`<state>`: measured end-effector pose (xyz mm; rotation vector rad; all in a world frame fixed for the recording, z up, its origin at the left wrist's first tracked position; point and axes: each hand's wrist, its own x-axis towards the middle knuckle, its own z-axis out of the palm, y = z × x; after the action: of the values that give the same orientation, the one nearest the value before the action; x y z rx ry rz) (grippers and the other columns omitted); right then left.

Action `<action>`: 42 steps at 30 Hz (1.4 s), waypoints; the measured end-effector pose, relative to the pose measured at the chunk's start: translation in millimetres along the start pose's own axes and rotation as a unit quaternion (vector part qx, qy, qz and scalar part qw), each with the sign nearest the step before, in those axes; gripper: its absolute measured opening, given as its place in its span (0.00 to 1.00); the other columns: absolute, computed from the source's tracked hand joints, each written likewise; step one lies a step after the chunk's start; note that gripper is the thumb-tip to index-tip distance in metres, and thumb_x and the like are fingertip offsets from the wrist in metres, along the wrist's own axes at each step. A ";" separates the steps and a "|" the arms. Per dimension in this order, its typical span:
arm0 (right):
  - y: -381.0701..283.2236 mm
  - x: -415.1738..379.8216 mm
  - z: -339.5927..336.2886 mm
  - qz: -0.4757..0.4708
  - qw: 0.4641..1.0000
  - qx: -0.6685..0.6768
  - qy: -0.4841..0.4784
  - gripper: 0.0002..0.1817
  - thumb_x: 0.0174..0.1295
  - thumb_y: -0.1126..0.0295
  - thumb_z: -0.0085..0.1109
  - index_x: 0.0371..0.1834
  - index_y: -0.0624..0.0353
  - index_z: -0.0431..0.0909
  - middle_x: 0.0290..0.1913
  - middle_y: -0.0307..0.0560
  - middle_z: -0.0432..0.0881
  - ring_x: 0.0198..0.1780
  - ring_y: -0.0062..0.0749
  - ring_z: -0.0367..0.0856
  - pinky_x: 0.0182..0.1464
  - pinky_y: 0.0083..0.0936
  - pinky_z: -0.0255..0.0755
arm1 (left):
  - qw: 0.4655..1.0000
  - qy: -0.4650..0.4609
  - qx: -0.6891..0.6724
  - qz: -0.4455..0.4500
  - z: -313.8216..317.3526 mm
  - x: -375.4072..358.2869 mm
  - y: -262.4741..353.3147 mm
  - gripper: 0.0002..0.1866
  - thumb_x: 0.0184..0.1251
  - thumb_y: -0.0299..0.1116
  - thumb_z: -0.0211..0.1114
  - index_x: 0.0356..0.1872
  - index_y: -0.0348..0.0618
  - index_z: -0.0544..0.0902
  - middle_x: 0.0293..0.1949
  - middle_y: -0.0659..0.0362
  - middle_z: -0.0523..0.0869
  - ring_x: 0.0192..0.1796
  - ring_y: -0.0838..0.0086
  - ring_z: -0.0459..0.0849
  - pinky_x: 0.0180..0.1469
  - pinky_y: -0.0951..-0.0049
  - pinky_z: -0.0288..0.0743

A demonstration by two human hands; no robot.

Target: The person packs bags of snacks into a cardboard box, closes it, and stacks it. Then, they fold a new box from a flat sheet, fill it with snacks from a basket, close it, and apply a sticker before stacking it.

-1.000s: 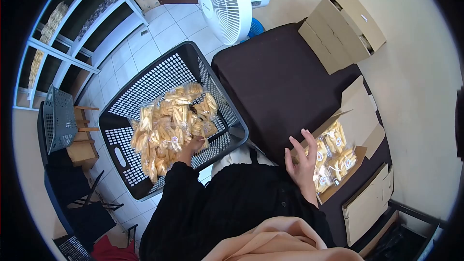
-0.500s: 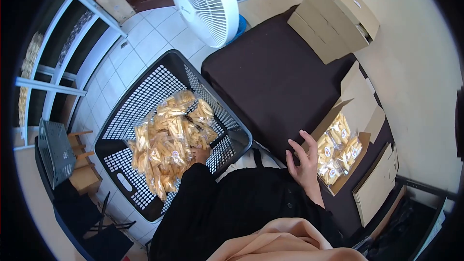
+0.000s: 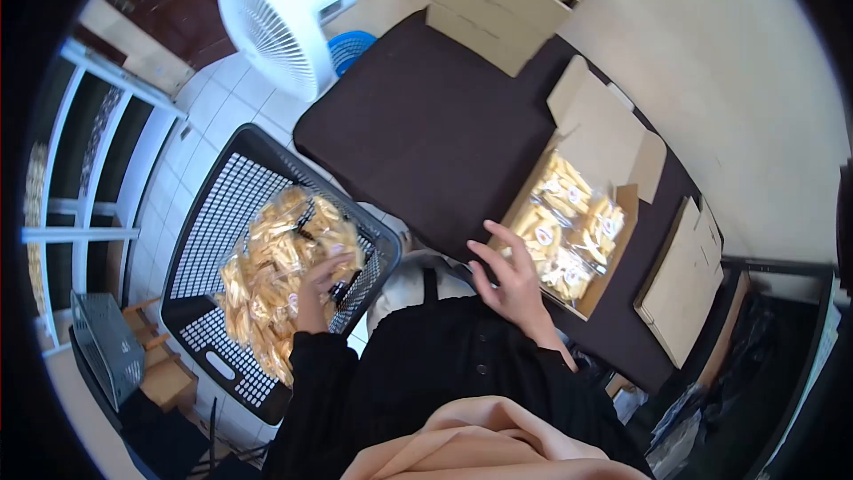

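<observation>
My left hand (image 3: 320, 288) is over the black plastic basket (image 3: 233, 185), at the right side of a heap of clear packets (image 3: 271, 253) of pale yellow sticks. Its fingers bend round a packet (image 3: 336, 240) at the heap's upper right. My right hand (image 3: 508, 277) is raised with fingers apart and nothing in it, just left of an open cardboard box (image 3: 613, 236). Inside that box lie several labelled packets (image 3: 562, 188) of the same sticks. The box rests on the dark-covered table (image 3: 426, 124).
A closed cardboard box (image 3: 498, 9) stands at the table's far edge. Flat folded cardboard (image 3: 680, 284) lies at the right. Beyond the basket are a white fan (image 3: 275, 31) and a blue basket (image 3: 351, 49). A grey crate (image 3: 108, 347) is at the far left.
The view has turned, shifting the table and boxes left. My left hand has risen from the heap's lower right edge onto a packet. My right hand stays open beside the box.
</observation>
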<state>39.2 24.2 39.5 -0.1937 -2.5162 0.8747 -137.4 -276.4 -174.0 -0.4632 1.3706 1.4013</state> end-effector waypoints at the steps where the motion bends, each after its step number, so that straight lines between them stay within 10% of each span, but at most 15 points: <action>1: 2.0 -1.0 -2.1 -0.017 1.000 0.005 -0.003 0.17 0.46 0.76 0.64 0.43 0.58 0.78 0.53 0.53 0.73 0.49 0.46 0.76 0.48 0.33 0.73 | 0.996 -0.020 -0.042 0.071 -9.0 -2.0 2.5 0.24 0.55 0.33 0.68 0.53 0.44 0.71 0.44 0.62 0.79 0.48 0.74 0.78 0.48 0.66 0.77; 5: 1.6 -9.0 -10.6 0.023 0.989 0.143 -0.019 0.20 0.50 0.73 0.64 0.48 0.61 0.74 0.51 0.52 0.73 0.48 0.43 0.77 0.48 0.30 0.73 | 0.942 0.129 0.161 0.263 5.6 -53.8 47.2 0.46 0.56 0.37 0.66 0.69 0.39 0.45 0.64 0.48 0.62 0.67 0.62 0.59 0.61 0.64 0.65; 14: 2.6 -34.0 -36.8 0.214 0.851 0.477 -0.056 0.32 0.54 0.71 0.65 0.62 0.63 0.62 0.52 0.49 0.72 0.48 0.28 0.75 0.51 0.24 0.72 | 0.916 -0.045 0.025 0.398 237.6 -129.6 55.8 0.20 0.63 0.26 0.57 0.55 0.36 0.66 0.48 0.56 0.78 0.48 0.75 0.78 0.49 0.74 0.75; 19: 16.6 -54.3 -57.6 0.285 0.821 0.479 0.122 0.26 0.55 0.79 0.61 0.58 0.66 0.65 0.49 0.46 0.75 0.51 0.24 0.74 0.49 0.20 0.72 | 0.902 -0.166 0.020 0.397 323.2 -123.1 45.0 0.20 0.61 0.26 0.62 0.52 0.34 0.68 0.47 0.55 0.79 0.49 0.75 0.78 0.51 0.75 0.73; 35: 40.0 -75.2 -76.0 0.333 0.790 0.470 0.210 0.21 0.59 0.77 0.58 0.55 0.65 0.66 0.49 0.46 0.74 0.50 0.25 0.75 0.47 0.20 0.76 | 0.863 -0.234 0.129 0.429 372.2 -118.0 25.6 0.31 0.53 0.19 0.65 0.56 0.33 0.57 0.52 0.50 0.72 0.54 0.70 0.76 0.54 0.71 0.72; 42: 70.4 -76.8 -112.7 0.310 0.869 0.295 0.248 0.20 0.55 0.74 0.63 0.51 0.66 0.72 0.40 0.47 0.81 0.40 0.24 0.79 0.42 0.20 0.73 | 0.781 -0.277 0.214 0.518 379.0 -106.8 52.3 0.39 0.48 0.25 0.70 0.59 0.35 0.55 0.57 0.50 0.67 0.61 0.66 0.68 0.62 0.66 0.62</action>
<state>158.7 120.3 44.4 -0.9196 -1.6118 1.5581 2.0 27.7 40.2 1.1156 1.3909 1.7579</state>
